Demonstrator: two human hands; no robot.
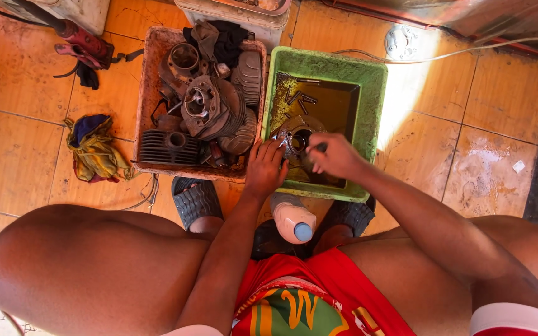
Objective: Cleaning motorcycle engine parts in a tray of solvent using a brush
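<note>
Metal engine part (pixel 295 140) in green tub (pixel 375 87), half hidden behind both hands (pixel 268 168).

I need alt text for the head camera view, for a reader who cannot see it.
Seen from above, a squatting person's left hand steadies a round metal engine part in a green tub of dark liquid, while the right hand works on it with a small dark tool. A reddish tray of greasy engine parts sits left of the tub on orange floor tiles.

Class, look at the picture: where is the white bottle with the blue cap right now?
The white bottle lies on the floor between the person's feet, just below the green tub, under the left hand.
</note>
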